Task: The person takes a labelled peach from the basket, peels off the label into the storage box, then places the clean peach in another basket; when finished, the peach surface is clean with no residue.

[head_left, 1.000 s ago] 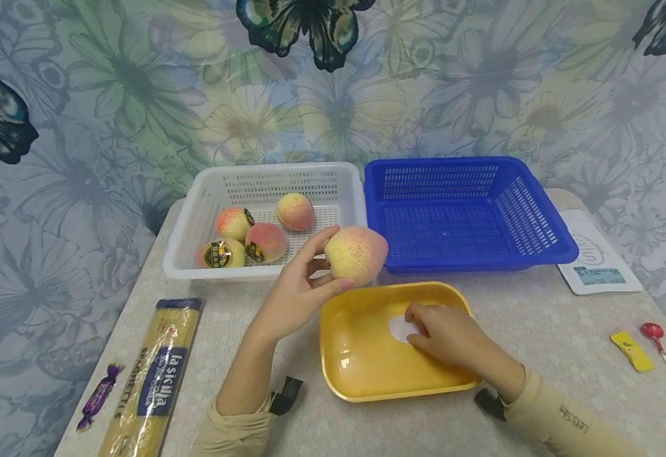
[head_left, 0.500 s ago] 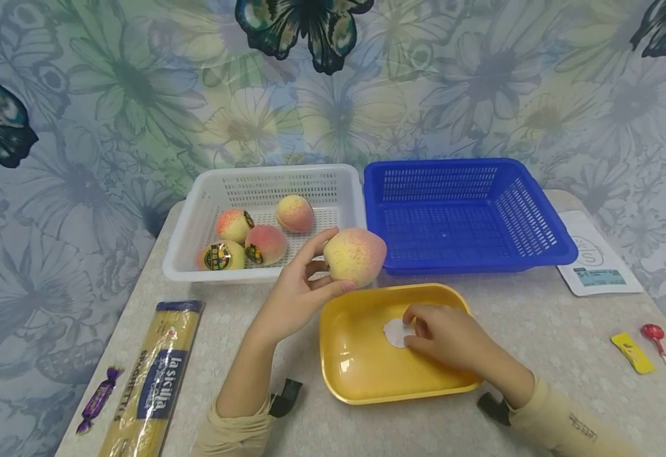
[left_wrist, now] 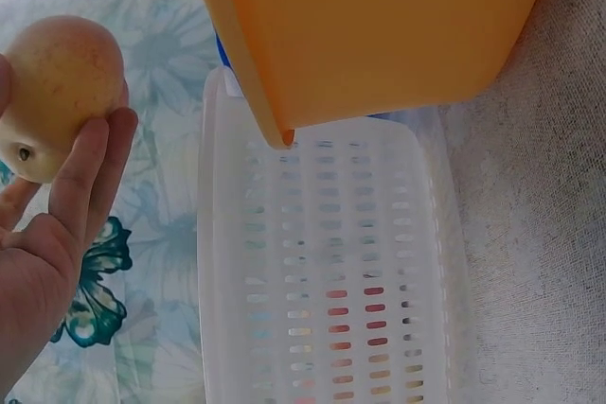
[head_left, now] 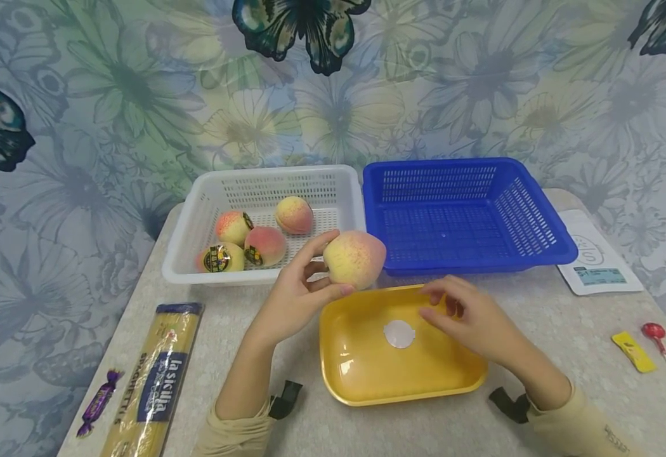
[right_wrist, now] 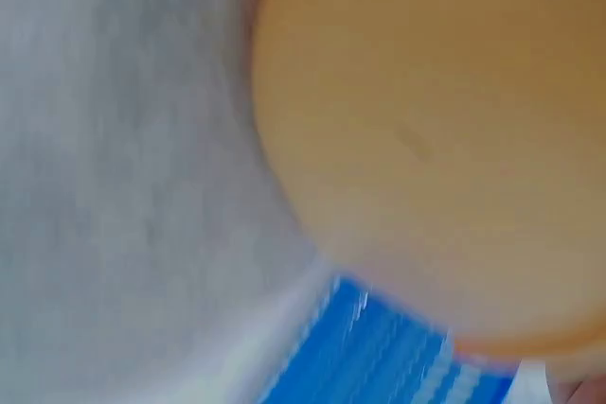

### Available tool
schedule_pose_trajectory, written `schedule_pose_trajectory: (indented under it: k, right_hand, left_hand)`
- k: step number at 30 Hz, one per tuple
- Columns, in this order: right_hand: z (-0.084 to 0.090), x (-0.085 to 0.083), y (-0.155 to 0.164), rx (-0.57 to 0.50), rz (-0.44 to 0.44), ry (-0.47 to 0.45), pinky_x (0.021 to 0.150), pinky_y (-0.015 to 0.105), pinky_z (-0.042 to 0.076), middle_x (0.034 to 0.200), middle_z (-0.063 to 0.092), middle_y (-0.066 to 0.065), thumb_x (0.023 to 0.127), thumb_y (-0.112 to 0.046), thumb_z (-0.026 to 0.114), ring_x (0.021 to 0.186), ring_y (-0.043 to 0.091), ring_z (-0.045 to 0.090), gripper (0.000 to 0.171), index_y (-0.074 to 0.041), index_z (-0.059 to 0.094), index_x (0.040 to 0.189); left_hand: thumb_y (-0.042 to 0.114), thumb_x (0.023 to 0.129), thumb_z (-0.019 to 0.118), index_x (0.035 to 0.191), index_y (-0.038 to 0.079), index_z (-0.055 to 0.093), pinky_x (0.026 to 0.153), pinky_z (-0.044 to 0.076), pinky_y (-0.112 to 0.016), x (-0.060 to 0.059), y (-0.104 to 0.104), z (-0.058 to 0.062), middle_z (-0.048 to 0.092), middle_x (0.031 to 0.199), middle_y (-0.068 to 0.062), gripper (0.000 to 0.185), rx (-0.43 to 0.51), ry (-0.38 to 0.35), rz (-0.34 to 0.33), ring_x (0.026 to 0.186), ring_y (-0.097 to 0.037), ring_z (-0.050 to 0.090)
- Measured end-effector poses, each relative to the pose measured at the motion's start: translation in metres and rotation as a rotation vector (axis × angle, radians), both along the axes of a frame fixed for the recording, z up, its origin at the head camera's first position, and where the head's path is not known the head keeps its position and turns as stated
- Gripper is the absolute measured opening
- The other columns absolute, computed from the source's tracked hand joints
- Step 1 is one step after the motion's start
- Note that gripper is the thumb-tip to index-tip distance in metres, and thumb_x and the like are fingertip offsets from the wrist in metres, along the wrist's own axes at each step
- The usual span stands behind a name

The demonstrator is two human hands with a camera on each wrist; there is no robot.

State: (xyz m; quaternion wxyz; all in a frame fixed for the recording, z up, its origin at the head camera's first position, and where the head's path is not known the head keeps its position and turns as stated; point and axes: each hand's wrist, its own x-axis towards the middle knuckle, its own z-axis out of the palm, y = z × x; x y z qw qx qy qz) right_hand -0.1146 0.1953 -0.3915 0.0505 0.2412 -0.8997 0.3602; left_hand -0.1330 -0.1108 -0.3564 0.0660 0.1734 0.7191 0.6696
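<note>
My left hand (head_left: 290, 301) grips a yellow-and-pink peach (head_left: 358, 259) in the air, near the front right corner of the white basket. In the left wrist view the fingers curl round the same peach (left_wrist: 71, 82), whose stem end shows. Below it stands a yellow tray (head_left: 361, 381), and a round white sticker or label (head_left: 399, 334) lies on its bottom. My right hand (head_left: 476, 320) is over the right part of the tray, fingers loosely bent, with nothing between thumb and fingertips. The right wrist view is blurred and shows mostly the tray's outside (right_wrist: 426, 139).
A white basket (head_left: 264, 275) with several peaches, some banded with black-and-gold labels, stands at the back left. Beside it is a blue basket (head_left: 470, 261). Spaghetti (head_left: 153, 381) and a purple-wrapped candy (head_left: 99, 403) lie left; a white pouch (head_left: 601, 276), yellow packet (head_left: 633, 352) and red lollipop (head_left: 654, 331) lie right.
My right hand has let go of the white round piece, leaving it on the tray bottom, and has lifted away to the right. The left hand keeps holding the peach in place.
</note>
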Motion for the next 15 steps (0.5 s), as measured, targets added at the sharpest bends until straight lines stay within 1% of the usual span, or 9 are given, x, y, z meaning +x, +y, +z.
schedule_pose_trajectory:
  k: [4,7,9,13,15]
  right_hand:
    - [0.005,-0.008,0.024,-0.058,-0.091,0.104,0.062,0.019,0.044,0.091,0.061,-0.004,0.084,-0.009,0.078,0.073,0.008,0.049,0.028,-0.015,0.069,0.110]
    - [0.007,-0.014,0.044,-0.069,-0.194,0.138,0.067,0.014,0.042,0.098,0.062,-0.002,0.083,-0.007,0.079,0.077,0.009,0.048,0.033,-0.011,0.068,0.114]
    - [0.007,-0.018,0.058,-0.063,-0.272,0.144,0.070,0.014,0.039,0.104,0.061,0.001,0.083,-0.009,0.079,0.081,0.008,0.046,0.036,-0.009,0.067,0.117]
    - [0.003,-0.024,0.081,-0.037,-0.423,0.136,0.076,0.023,0.033,0.114,0.059,0.012,0.085,-0.018,0.079,0.093,0.013,0.042,0.042,-0.007,0.065,0.123]
    - [0.000,-0.027,0.091,-0.029,-0.482,0.132,0.079,0.030,0.030,0.120,0.056,0.018,0.085,-0.021,0.079,0.101,0.021,0.042,0.047,-0.005,0.064,0.126]
  left_hand:
    - [0.005,0.084,0.078,0.148,0.025,0.042,0.091,0.058,-0.036,-0.001,-0.001,0.000,0.048,0.140,-0.006,0.076,0.013,0.014,-0.010,0.114,-0.029,0.060]
    - [0.004,0.084,0.077,0.148,0.024,0.041,0.089,0.059,-0.037,-0.002,-0.002,-0.001,0.049,0.136,-0.010,0.076,0.033,0.006,-0.014,0.110,-0.029,0.060]
    - [0.005,0.085,0.077,0.148,0.024,0.041,0.087,0.060,-0.037,-0.002,-0.003,-0.001,0.050,0.135,-0.012,0.075,0.043,-0.001,-0.013,0.108,-0.028,0.060]
    - [0.012,0.089,0.075,0.149,0.026,0.037,0.088,0.059,-0.037,-0.004,-0.006,-0.003,0.049,0.137,-0.015,0.072,0.087,-0.035,-0.015,0.111,-0.030,0.060]
    - [0.018,0.090,0.074,0.151,0.027,0.034,0.090,0.058,-0.037,-0.004,-0.007,-0.003,0.047,0.139,-0.016,0.074,0.111,-0.049,-0.016,0.115,-0.030,0.061]
